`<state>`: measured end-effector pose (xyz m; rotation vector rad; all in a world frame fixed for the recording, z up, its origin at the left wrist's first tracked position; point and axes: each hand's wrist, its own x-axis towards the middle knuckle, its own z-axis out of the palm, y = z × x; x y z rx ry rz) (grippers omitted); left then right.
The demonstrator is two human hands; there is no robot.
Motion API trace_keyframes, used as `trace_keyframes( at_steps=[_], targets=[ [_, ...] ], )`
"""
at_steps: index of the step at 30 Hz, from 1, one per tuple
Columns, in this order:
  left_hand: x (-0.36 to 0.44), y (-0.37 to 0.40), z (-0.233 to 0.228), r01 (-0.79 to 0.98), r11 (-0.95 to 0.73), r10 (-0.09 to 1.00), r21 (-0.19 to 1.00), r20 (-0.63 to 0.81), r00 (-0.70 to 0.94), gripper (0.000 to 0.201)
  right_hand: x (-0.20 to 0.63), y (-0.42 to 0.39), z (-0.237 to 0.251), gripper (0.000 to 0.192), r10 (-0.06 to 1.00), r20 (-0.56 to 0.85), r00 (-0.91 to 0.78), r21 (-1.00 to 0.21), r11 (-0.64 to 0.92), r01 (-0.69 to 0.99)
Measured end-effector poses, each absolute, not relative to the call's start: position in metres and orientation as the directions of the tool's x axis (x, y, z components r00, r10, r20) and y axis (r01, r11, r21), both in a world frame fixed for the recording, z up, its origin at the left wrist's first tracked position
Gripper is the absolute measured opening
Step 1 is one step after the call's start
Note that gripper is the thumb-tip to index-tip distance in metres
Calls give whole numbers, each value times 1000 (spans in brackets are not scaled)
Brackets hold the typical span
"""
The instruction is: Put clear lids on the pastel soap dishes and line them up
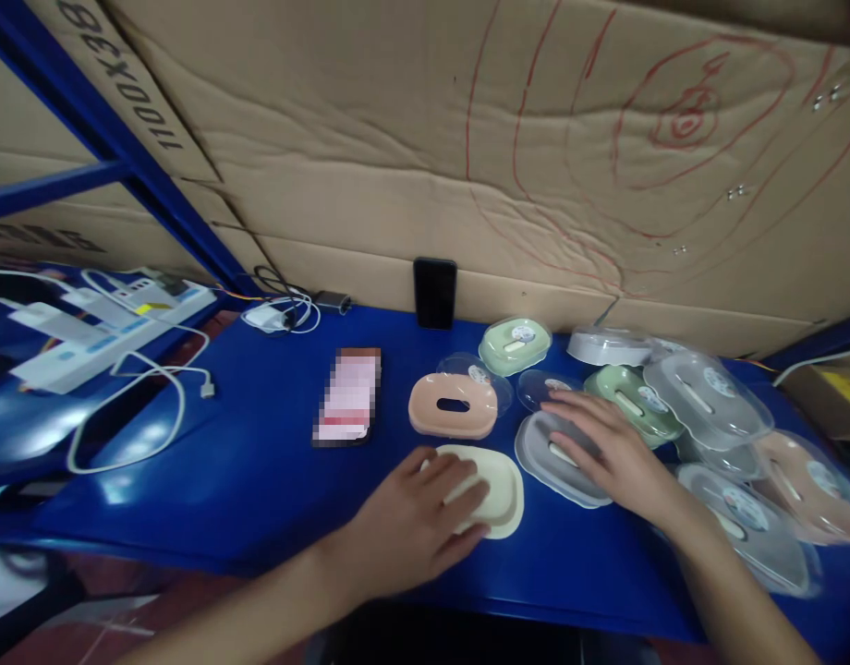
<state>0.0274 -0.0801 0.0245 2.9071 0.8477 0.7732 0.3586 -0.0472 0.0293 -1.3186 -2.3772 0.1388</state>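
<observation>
Left fingers: spread and curled down over the cream soap dish (498,494), pressing rather than pinching; nothing was lifted.
Left hand (415,526): lay flat across the dish's near-left part, wrist toward the front edge of the blue table (259,462).
Right fingers: extended and lightly splayed, resting open on the grey lidded dish (560,466); no grasp closed.
Right hand (609,448): covered the grey dish's middle, forearm running off toward the front right corner.
Cream soap dish: sat near the front edge, about mid-table, just beside the grey dish.
Grey lidded dish: touched or nearly touched the cream one; exact contact could not be told.
Handling note: a steady downward hold on the cream dish, with the grey one drawn clear of its neighbours, looked the cleaner way to work.
Neighbours: pink dish (453,406) behind; green dish (515,344) toward the back edge; more lidded dishes crowded the right end.
Also present: phone (435,291) propped against the cardboard wall (397,139).
</observation>
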Motion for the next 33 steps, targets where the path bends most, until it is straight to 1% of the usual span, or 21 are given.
trace_keyframes(
  at_steps=[2,3,4,5,7,8,10,12,15,19,22,26,33],
  targets=[
    [25,-47,32,550,-804,564,224,579,589,28,354,-49,23,34,811,340,-475,-276,569,775],
    [25,-26,34,622,-737,620,264,629,469,30,353,-51,20,33,803,352,-481,-264,579,771],
    [26,-1,34,679,-658,676,324,653,343,37,353,-52,17,32,796,361,-486,-252,585,771],
    [28,24,33,714,-581,717,391,661,221,50,353,-54,14,31,790,368,-489,-241,590,771],
    [37,71,27,724,-429,784,541,620,1,89,354,-57,11,31,784,382,-489,-222,591,775],
    [42,90,24,702,-360,808,615,582,-96,105,354,-58,10,31,785,383,-486,-216,588,779],
    [56,119,18,655,-262,835,709,507,-215,124,353,-60,10,31,788,376,-488,-208,585,784],
    [69,135,14,621,-202,846,757,454,-280,132,351,-62,10,31,786,367,-498,-198,589,783],
    [83,146,10,587,-119,839,801,397,-372,127,349,-63,11,31,775,367,-514,-179,601,779],
    [88,155,6,539,-56,817,841,349,-460,104,347,-65,11,31,775,362,-517,-166,600,783],
    [87,158,5,531,-84,809,843,369,-457,91,345,-66,11,30,774,355,-525,-164,604,780],
    [87,157,4,540,-114,811,834,392,-434,85,344,-68,10,30,770,351,-533,-167,612,773],
    [87,151,7,570,-89,824,817,382,-419,72,345,-69,13,32,784,325,-529,-189,602,776]
  ],
)
